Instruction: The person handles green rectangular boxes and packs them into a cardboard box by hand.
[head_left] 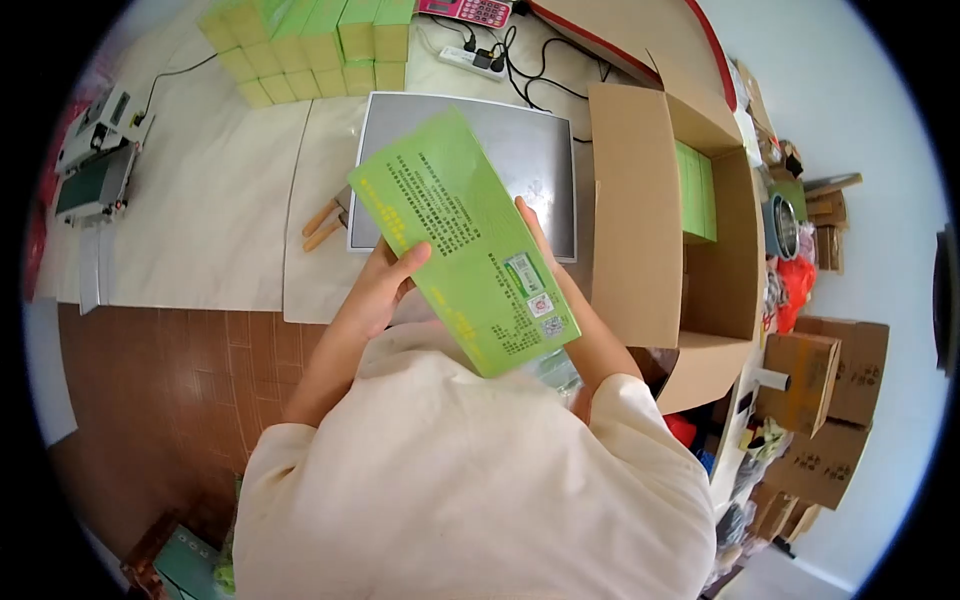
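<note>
A flat green box with black and yellow print, a barcode label and a QR code is held up in front of my chest, tilted. My left hand grips its left edge, the thumb lying on the printed face. On the opposite edge is my right hand; its fingertips show and the rest is behind the box. Beneath and beyond the box, a grey panel with a white frame lies on the table, partly covered by it.
Stacked green boxes stand at the table's back. On the right, an open cardboard carton contains more green boxes. Wooden-handled tools lie left of the panel. A power strip with cables and a machine are also there.
</note>
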